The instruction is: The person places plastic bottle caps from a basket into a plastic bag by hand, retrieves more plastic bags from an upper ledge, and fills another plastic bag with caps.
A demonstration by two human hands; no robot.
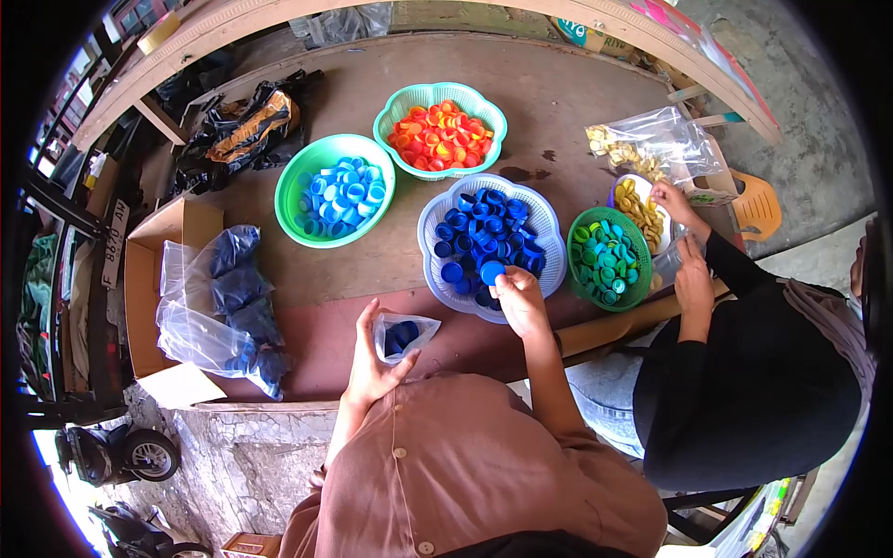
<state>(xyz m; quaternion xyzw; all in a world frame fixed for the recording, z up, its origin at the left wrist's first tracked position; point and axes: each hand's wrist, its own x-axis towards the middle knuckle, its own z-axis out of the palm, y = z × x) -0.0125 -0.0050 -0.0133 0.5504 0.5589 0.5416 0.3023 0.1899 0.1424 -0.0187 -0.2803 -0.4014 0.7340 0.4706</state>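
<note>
At the bottom of the frame, nearest me, is my brown shirt (pixel 465 465). Just above it, left of center, my left hand (pixel 370 365) grips a small clear bag (pixel 420 327) between thumb and fingers, with dark blue caps (pixel 401 338) inside. Near the center, my right hand (pixel 523 302) pinches a blue cap (pixel 493 272) between thumb and fingertips, over the near edge of the pale blue basket (pixel 556 237), which is heaped with more dark blue caps. To its right sits a green basket (pixel 609 303) of green caps (pixel 605 256). At the right of the frame, a person in black (pixel 753 381) reaches with both hands toward a white bowl (pixel 662 237) of yellow caps (pixel 636 205). At the left, filled bags (pixel 244 307) lean out of a carton (pixel 153 270). Farther up, left of center, a green bowl (pixel 290 200) holds light blue caps (pixel 344 193); beyond it, at upper center, a mint basket (pixel 499 121) holds orange caps (pixel 442 135). A crumpled black bag (pixel 200 153) lies at upper left.
</note>
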